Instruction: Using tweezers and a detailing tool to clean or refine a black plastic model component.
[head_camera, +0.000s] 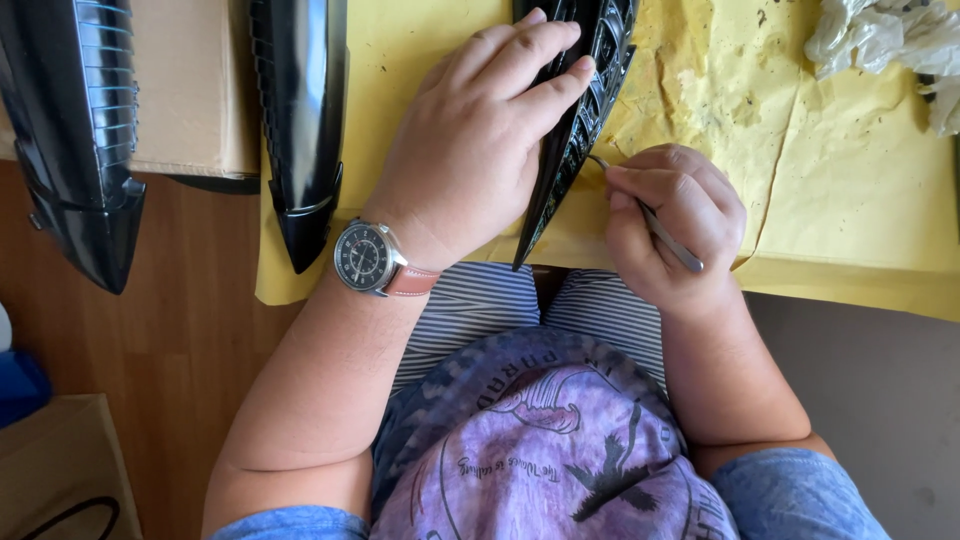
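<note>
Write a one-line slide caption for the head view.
Left hand steadies a glossy black ribbed part on yellow paper while the right hand works a thin metal tool against it.

Glossy black grille part (585, 110), yellow paper (860, 200), seemingly grey-striped shorts (470, 310).

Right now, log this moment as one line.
left hand: pressing down glossy black ribbed plastic part | right hand: gripping thin metal pick, tip at part's edge | surface: crinkled yellow paper sheet

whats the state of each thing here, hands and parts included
left hand: pressed flat on the middle black grille piece
right hand: shut on thin metal tool, tip at grille edge
two other black pieces: lying untouched
yellow paper: creased, stained
</note>
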